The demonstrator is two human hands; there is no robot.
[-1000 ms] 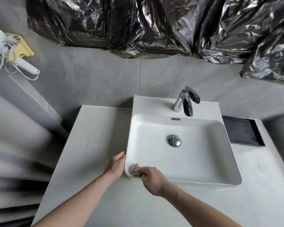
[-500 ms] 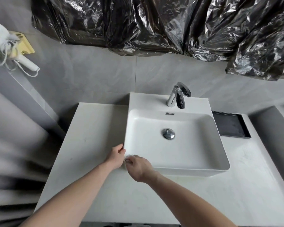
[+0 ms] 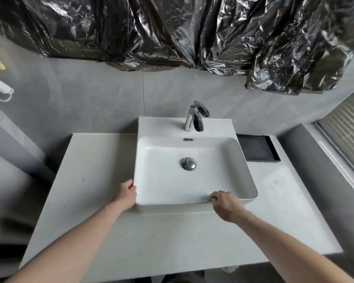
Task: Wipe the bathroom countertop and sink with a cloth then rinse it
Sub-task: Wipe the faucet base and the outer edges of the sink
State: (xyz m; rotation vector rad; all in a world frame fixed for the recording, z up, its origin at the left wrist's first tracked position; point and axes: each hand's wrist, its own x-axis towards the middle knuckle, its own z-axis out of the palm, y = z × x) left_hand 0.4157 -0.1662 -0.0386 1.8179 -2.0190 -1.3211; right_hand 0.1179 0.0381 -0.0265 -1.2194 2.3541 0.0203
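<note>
Right hand [image 3: 226, 205] sits on the sink's [image 3: 192, 180] near rim, fingers [image 3: 215, 196] curled over the cloth [image 3: 209, 198], which barely shows. Left hand [image 3: 127, 194] braces the near-left corner, fingers wrapped on the rim. We'd keep the cloth flat, press evenly along the rim, then do the basin, then rinse under the tap [image 3: 195, 117].
</note>
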